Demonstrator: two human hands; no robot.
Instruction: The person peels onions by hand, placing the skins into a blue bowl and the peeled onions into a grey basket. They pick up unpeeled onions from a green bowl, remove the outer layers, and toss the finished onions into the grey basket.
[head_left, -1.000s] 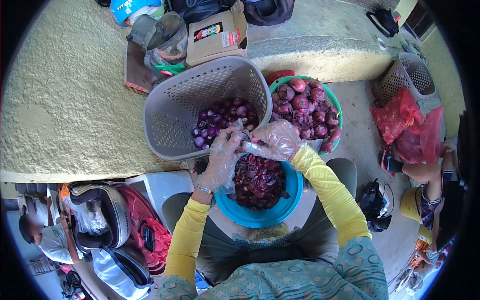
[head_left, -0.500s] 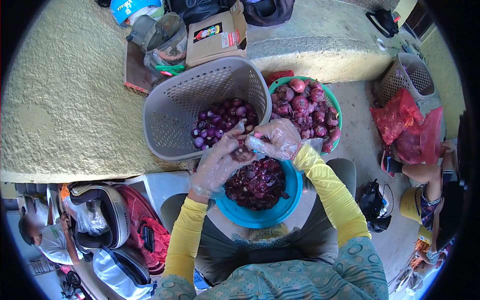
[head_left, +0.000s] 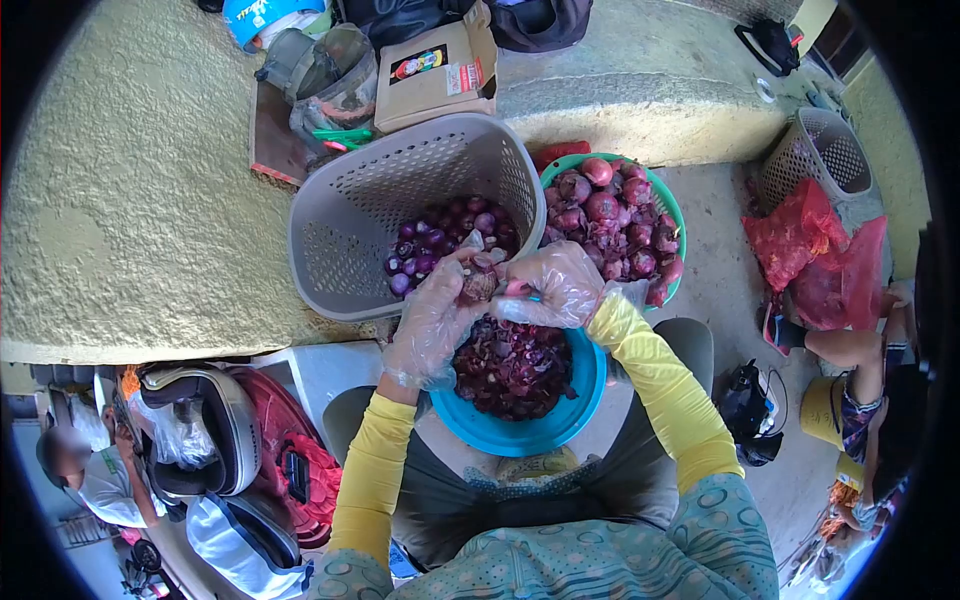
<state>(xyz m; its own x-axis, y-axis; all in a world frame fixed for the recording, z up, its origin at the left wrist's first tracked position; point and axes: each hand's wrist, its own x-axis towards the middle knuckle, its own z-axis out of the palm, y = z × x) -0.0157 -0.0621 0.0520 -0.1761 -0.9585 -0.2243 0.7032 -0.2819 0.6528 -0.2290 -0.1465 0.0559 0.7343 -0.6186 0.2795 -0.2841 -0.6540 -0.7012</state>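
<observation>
Both hands wear clear plastic gloves and meet above the blue bowl [head_left: 580, 400], which is full of dark red onion skins. My left hand [head_left: 432, 325] cups a red onion [head_left: 478, 284] with its fingers around it. My right hand [head_left: 552, 285] is closed at the onion's right side, gripping something small and pinkish that I cannot make out. A grey perforated basket [head_left: 350, 215] just beyond holds peeled purple onions [head_left: 440, 245]. To its right, a green bowl [head_left: 672, 205] holds unpeeled red onions [head_left: 610, 215].
A rough yellowish ledge [head_left: 130, 190] runs behind, carrying a cardboard box [head_left: 435, 70] and bags. Helmets [head_left: 205, 425] lie at lower left. Red mesh sacks [head_left: 815, 255] and a second grey basket [head_left: 825, 150] sit at right, beside another person [head_left: 870, 400].
My left hand has turned the onion upward and lifted it slightly toward the basket. My right hand stayed at the onion's side. The bowls and basket have not moved.
</observation>
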